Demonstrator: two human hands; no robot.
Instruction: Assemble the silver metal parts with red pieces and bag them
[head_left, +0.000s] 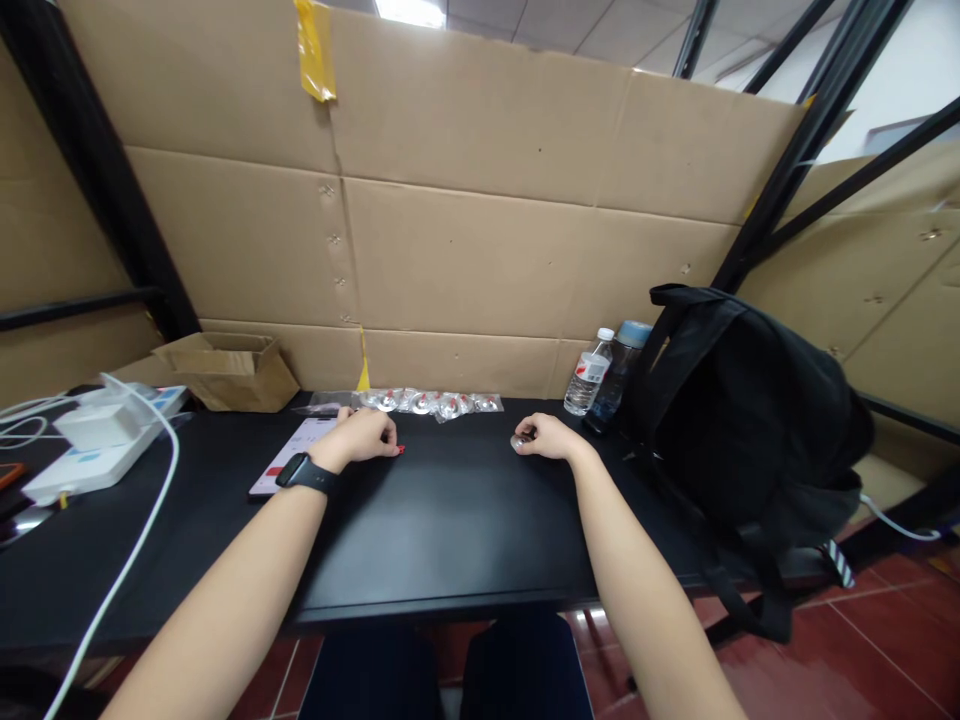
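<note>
My left hand [366, 437], with a black watch [306, 474] on its wrist, is closed low over the black table [442, 540]. A small red piece [401, 450] shows at its fingertips, too small to name. Across a gap to the right, my right hand [549, 437] is closed with its fingertips on a small round silvery piece [517, 441], partly covered by the fingers. Behind both hands lies a row of clear plastic packets [421, 402] with round silvery pieces and red bits inside. A phone [289, 460] with a lit screen lies beneath and beside my left wrist.
A black backpack [742, 430] stands at the right, beside a water bottle [589, 375] and a blue-lidded bottle [621, 370]. On the left are an open cardboard box [232, 372] and a white power strip [105, 460] with cables. A cardboard wall [465, 260] rises behind the table.
</note>
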